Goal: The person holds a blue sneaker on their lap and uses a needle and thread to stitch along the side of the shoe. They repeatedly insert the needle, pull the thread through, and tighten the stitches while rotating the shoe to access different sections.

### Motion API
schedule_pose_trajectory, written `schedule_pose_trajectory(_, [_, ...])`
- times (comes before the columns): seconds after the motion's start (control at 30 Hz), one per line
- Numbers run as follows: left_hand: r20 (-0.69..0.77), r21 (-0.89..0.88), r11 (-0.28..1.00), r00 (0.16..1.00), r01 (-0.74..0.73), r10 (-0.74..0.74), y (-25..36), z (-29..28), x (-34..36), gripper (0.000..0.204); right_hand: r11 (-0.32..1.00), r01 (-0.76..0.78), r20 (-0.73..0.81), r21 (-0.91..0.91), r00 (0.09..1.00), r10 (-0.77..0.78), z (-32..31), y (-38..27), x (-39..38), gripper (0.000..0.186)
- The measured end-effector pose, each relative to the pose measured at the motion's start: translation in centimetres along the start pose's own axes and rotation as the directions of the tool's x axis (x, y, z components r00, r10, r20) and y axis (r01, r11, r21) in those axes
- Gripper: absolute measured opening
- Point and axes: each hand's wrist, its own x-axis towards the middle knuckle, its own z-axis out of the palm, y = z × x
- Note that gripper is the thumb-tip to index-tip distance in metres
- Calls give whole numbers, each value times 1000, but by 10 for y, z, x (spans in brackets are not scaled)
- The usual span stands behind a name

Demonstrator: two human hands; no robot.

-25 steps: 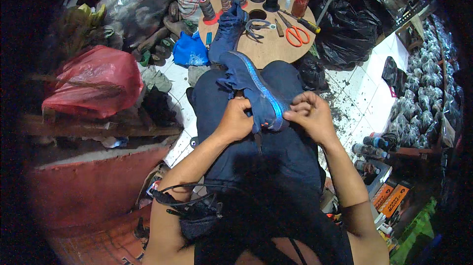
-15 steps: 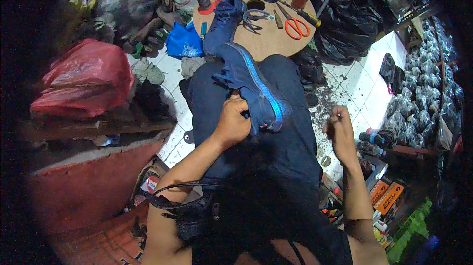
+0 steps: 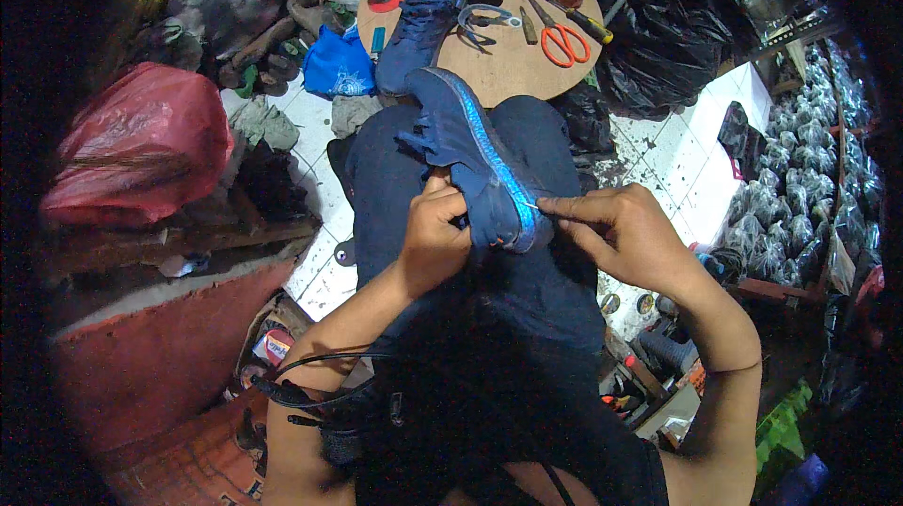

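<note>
A: Blue shoe [image 3: 467, 150], position?

B: Across the lap [image 3: 555, 144], near end between left grip [image 3: 435, 231], clasping its upper [image 3: 475, 183], and right grip [image 3: 621, 231], at the bright-blue sole edge [image 3: 499, 161].

A: Right grip holding anything?

B: Cannot tell.

Shoe [image 3: 461, 120] lying tilted on its side over lap [image 3: 550, 153], toe [image 3: 420, 83] pointing away from body, heel [image 3: 506, 234] sitting nearest. Upper showing dark navy all over. Bright blue strip [image 3: 500, 167] running lengthwise along sole's edge, facing up and right, curving round at heel. Dark laces [image 3: 414, 140] sticking out leftward. Pale sliver [image 3: 532, 206] meeting strip close to heel, its exact kind being too small to tell.
</note>
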Motion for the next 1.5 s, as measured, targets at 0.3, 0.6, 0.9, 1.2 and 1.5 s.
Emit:
schedule_pose_trajectory(0.3, [-23,13,1000,1000,-20,20,0,6,-1,18,965,20,166,-262,986,24,-21,-18,19,29])
schedule_pose_trajectory(0.6, [-34,-59,998,999,0,-2,6,7,-3,18,912,205,406,-356,912,-47,-37,-27,61,31])
schedule_pose_trajectory(0.9, [-73,17,997,994,-76,77,1,14,-7,14,829,358,564,-430,823,-63,-32,-35,79,27])
schedule_pose_trajectory(1.2, [-79,120,987,990,-109,119,-8,19,-12,20,787,376,576,-489,817,-32,-17,-41,78,27])
schedule_pose_trajectory(1.5, [-56,72,996,996,-59,63,5,9,-7,19,792,366,502,-489,861,-88,-17,-38,72,30])
